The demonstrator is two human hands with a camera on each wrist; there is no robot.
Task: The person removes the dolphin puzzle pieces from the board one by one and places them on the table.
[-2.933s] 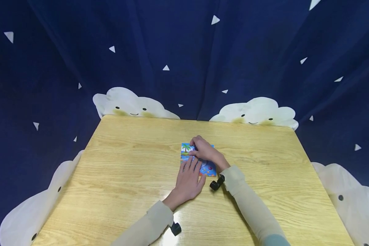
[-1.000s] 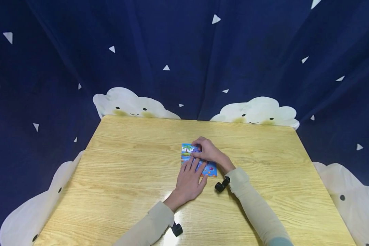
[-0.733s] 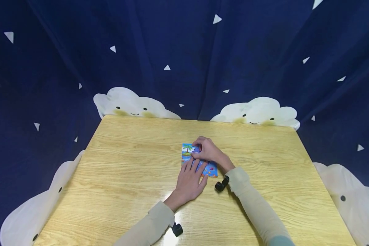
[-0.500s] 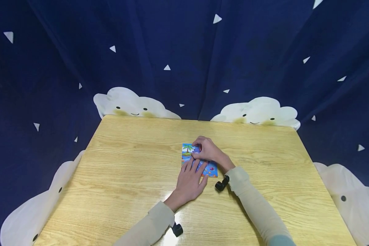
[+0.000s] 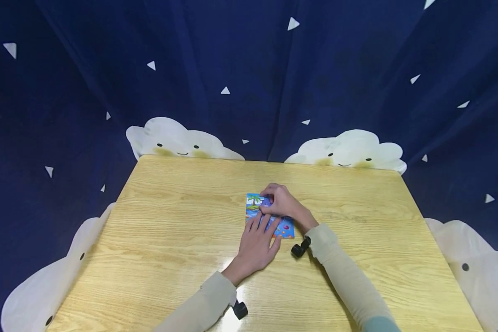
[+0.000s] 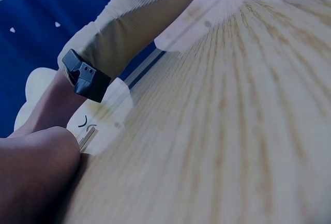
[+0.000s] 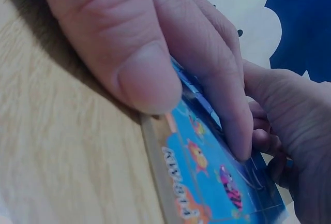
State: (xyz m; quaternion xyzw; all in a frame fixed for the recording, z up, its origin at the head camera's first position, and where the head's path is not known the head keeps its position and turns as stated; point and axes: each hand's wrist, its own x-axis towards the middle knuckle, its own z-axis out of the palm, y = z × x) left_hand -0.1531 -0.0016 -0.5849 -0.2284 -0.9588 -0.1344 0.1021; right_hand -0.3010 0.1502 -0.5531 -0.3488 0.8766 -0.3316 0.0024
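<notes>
A small jigsaw puzzle [image 5: 287, 229] with a blue sea picture and a palm tree lies mid-table. My left hand [image 5: 255, 246] lies spread from below, fingers over the puzzle's lower left, thumb by its near edge. In the right wrist view, the left thumb [image 7: 147, 84] sits at that edge and another fingertip presses the picture. My right hand [image 5: 283, 201] arches over the upper right, thumb and forefinger curled about a purple puzzle piece [image 5: 266, 203] at the top. Its other fingers [image 7: 266, 141] are folded, partly hidden. The left wrist view misses the puzzle.
The puzzle lies on a pale wooden table [image 5: 182, 221]. A dark blue curtain [image 5: 216, 55] with white clouds hangs behind and at both sides. Black wrist cameras sit at both cuffs, the right camera [image 5: 300, 247] close to the puzzle's near right corner.
Over about three seconds my right wrist has shifted slightly right, and the purple picture between its thumb and forefinger shows more. My left hand stays almost still.
</notes>
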